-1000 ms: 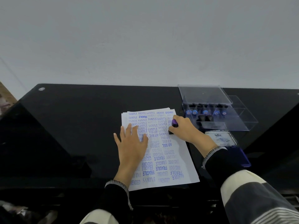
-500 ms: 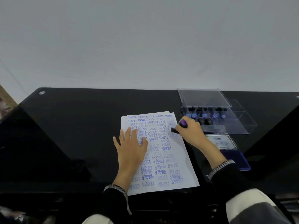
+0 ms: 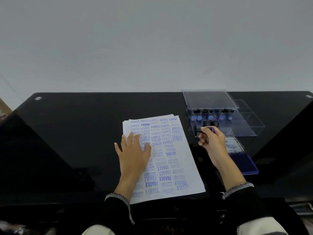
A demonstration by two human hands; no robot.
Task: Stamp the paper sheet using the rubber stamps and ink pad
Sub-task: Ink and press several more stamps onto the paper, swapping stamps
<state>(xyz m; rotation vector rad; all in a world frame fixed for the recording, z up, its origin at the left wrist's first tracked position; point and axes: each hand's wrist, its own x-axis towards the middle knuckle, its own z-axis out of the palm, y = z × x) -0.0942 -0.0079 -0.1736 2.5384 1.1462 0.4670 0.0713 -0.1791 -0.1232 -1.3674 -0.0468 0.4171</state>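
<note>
Left hand [image 3: 133,155] lay flat on the paper sheet [image 3: 171,160]; right hand [image 3: 211,141] pinched a rubber stamp [image 3: 205,129] by the clear case [image 3: 243,126]. I'd re-ink evenly, then press straight down.

A glossy black glass counter [image 3: 81,133] stands against a plain pale grey wall [image 3: 152,43], which fills the view above it. Round silver metal fittings [image 3: 38,98] sit near the counter's far corners. Left of the counter, a sliver of brownish patterned surface [image 3: 4,109] shows.
</note>
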